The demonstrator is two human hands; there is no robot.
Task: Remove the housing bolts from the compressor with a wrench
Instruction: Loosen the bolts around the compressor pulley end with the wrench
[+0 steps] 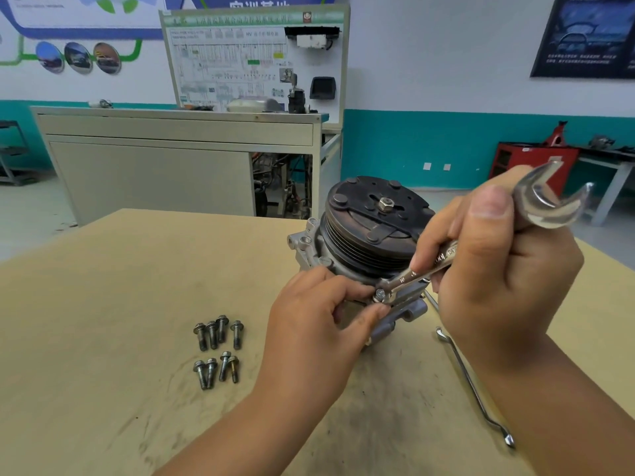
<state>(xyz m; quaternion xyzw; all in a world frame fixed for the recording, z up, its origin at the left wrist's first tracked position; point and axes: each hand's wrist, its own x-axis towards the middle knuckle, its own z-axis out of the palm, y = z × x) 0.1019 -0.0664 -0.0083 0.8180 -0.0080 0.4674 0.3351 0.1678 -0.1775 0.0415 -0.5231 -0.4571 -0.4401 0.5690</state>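
Note:
The compressor [364, 235], a grey metal body with a dark pulley on top, stands on the tan table [137, 286]. My right hand [494, 269] grips a silver combination wrench [549, 201]; its ring end sits over a housing bolt [379, 296] on the near side of the compressor, and its open jaw sticks up to the right. My left hand [316, 324] pinches at that bolt and the wrench's ring end with thumb and fingertips. Several removed bolts [218, 350] lie in two rows to the left.
A second slim wrench [474, 386] lies on the table to the right of the compressor, partly under my right forearm. Beyond the table stand a grey cabinet [154, 166] with a training board, and a red tool cart [536, 163] at the right wall.

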